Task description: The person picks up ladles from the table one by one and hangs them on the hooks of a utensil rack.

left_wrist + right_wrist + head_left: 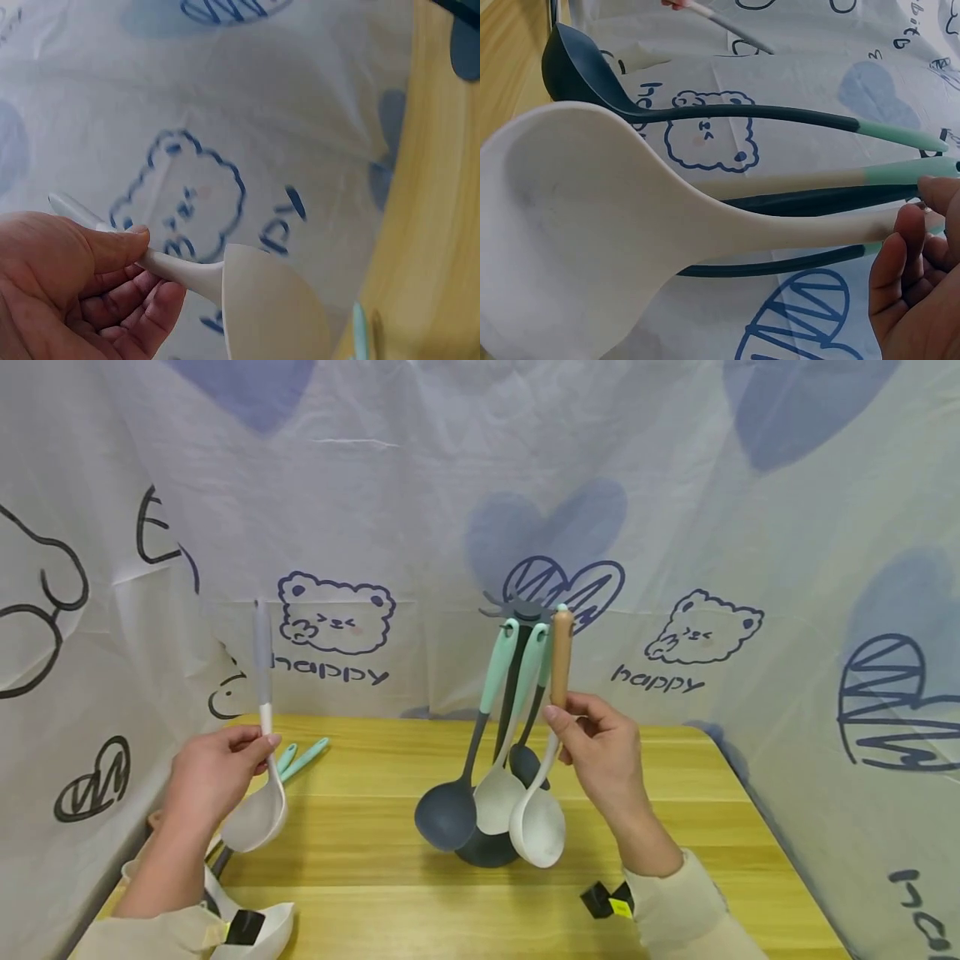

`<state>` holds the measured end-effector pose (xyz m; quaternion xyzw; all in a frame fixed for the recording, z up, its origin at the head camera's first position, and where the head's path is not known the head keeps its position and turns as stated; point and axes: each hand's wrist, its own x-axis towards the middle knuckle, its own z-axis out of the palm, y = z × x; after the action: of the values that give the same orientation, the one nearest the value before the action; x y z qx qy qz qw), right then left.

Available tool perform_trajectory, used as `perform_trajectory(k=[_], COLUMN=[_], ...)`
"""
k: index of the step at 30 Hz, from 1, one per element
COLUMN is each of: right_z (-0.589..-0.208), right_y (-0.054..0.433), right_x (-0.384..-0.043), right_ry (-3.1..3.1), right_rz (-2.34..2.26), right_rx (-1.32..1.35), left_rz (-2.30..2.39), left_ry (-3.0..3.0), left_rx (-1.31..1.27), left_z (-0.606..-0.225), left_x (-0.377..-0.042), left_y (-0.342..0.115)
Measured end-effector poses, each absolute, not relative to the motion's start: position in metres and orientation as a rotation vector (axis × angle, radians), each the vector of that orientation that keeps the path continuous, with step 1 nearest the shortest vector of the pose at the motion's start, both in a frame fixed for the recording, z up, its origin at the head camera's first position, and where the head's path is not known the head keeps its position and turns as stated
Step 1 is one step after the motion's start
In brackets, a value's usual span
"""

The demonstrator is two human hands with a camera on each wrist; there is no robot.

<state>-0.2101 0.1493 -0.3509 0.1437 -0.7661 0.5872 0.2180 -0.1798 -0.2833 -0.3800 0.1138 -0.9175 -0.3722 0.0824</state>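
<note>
My left hand (217, 777) pinches a white ladle with a grey handle (255, 818) at its neck. This ladle is upright over the table's left side, bowl down; the left wrist view shows thumb and fingers round its white shaft (184, 271). My right hand (606, 756) holds a white ladle with a wooden handle (542, 831) low on that handle, whose top overlaps the hooks of a dark utensil stand (486, 852). On the stand hang a dark ladle (447, 814) and a white utensil (498, 797), both mint-handled. Behind them shows another dark utensil (525, 760).
Several utensils lie at the left of the wooden table (360, 843), including mint handles (306, 758) and a white ladle bowl (277, 935), partly hidden by my left forearm. A printed cloth (450, 460) surrounds the table at the back and sides.
</note>
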Motion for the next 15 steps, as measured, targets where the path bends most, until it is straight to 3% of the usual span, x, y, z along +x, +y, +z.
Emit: perform_trajectory(k=[15], right_z=[-0.343], right_y=[0.147], right_x=[-0.21], right_ry=[-2.054], right_rz=[1.597], right_rx=[0.416], left_rz=[-1.115], left_ry=[-2.707], left_rx=[0.095], left_z=[-0.344], left_x=[-0.162], left_y=[-0.208])
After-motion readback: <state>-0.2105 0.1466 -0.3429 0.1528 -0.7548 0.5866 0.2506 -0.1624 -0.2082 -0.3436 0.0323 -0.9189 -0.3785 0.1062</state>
